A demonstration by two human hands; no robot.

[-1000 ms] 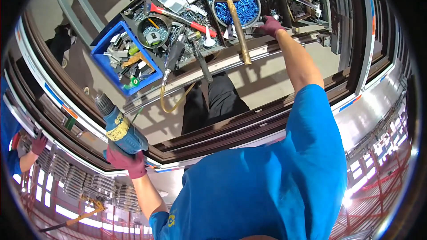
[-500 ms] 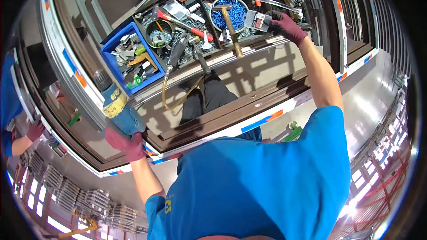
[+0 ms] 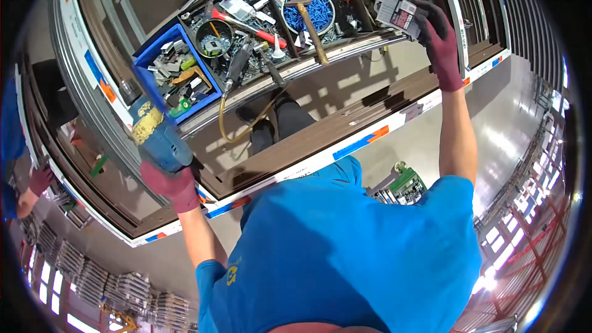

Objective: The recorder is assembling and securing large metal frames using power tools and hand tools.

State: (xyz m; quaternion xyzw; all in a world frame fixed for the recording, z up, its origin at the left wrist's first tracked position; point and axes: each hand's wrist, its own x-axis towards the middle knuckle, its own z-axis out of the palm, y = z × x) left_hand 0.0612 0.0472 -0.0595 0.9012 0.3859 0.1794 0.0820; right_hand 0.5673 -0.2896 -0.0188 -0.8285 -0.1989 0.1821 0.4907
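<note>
My left hand [image 3: 169,186], in a maroon glove, grips the lower end of a blue cordless drill [image 3: 159,137] with a worn yellow patch. The drill's dark chuck end points up and left, beside a blue bin [image 3: 216,96]. My right hand [image 3: 441,46], gloved in maroon with dark fingers, is closed on the edge of a small flat plastic case [image 3: 396,12] with a printed label. The case is held above the right end of the parts tray; its contents cannot be made out. Fingers of the left hand are partly hidden behind the drill.
The divided tray holds loose metal parts, a white tub of blue screws [image 3: 316,10], a wooden-handled hammer [image 3: 313,31], a red-handled tool [image 3: 246,28] and an air tool [image 3: 237,65] with a hose. Brown frame profiles [image 3: 296,154] surround me. Another person's gloved hand [image 3: 41,179] is at far left.
My right hand has moved right with the plastic case, away from the screw tub. The left hand still holds the drill, slightly further left in view. The whole view has shifted a little.
</note>
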